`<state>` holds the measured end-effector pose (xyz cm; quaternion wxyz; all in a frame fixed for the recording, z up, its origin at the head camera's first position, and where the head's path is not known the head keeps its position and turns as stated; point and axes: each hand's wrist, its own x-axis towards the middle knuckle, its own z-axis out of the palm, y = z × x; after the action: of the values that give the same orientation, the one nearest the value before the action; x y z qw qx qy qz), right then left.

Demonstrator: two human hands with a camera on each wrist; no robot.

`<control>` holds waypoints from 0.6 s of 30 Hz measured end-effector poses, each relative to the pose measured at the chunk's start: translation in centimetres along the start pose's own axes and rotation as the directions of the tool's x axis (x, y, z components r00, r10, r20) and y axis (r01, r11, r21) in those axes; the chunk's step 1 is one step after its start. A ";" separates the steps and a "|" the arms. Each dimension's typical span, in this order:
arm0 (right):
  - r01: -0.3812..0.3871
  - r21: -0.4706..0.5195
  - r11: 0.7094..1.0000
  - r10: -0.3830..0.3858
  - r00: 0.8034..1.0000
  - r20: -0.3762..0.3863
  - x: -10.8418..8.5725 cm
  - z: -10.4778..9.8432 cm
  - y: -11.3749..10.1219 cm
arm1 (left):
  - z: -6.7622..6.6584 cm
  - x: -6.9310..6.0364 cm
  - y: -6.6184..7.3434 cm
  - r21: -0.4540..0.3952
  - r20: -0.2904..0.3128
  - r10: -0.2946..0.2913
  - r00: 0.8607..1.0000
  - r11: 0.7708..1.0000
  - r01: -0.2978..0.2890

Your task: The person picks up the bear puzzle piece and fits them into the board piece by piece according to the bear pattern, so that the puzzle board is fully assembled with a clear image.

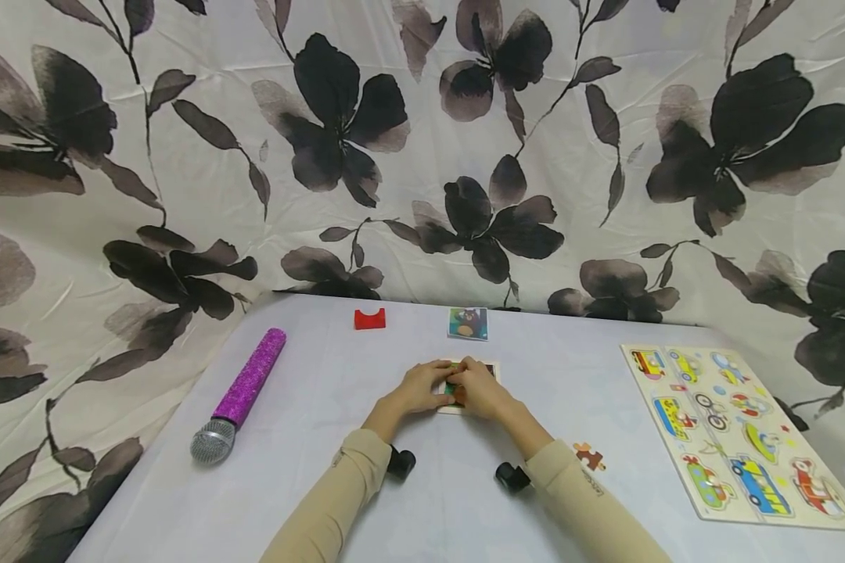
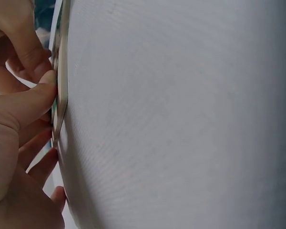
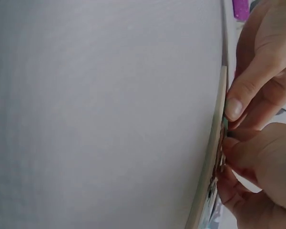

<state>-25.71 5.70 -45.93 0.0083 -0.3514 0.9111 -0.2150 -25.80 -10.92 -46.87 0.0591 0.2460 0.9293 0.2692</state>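
Note:
A small framed jigsaw puzzle (image 1: 494,368) lies flat on the table, its pale rim and part of a green and brown picture showing between the hands. My left hand (image 1: 417,388) rests on its left side, with the thumb (image 2: 43,93) pressed on top near the close edge and the other fingers reaching across. Over the middle of the puzzle, my right hand (image 1: 482,391) has thumb and fingertips brought together at a brown puzzle piece (image 3: 220,151), mostly hidden by the fingers. A loose brown jigsaw piece (image 1: 589,456) lies near the right forearm.
A purple glitter microphone (image 1: 249,375) lies at the left. Toward the back are a red notched block (image 1: 369,319) and a small picture card (image 1: 468,323). A wooden vehicle puzzle board (image 1: 739,438) fills the right side. Behind the table hangs a flowered cloth (image 1: 408,172).

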 end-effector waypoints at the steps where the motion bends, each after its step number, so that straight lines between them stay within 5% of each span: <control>1: 0.010 0.005 1.000 -0.010 1.000 -0.007 0.0 0.0 0.0 | 0.0 0.0 0.0 0.002 0.001 0.001 1.000 1.000 -0.001; 18: -0.052 0.040 0.998 0.051 0.998 0.024 0.3 -0.6 -0.2 | 0.3 -0.1 -0.5 -0.072 -0.016 0.013 1.000 0.997 -0.014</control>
<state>-25.88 5.62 -45.31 0.0312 -0.3300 0.9152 -0.2291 -25.88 -11.20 -47.35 0.0587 0.2477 0.9178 0.3047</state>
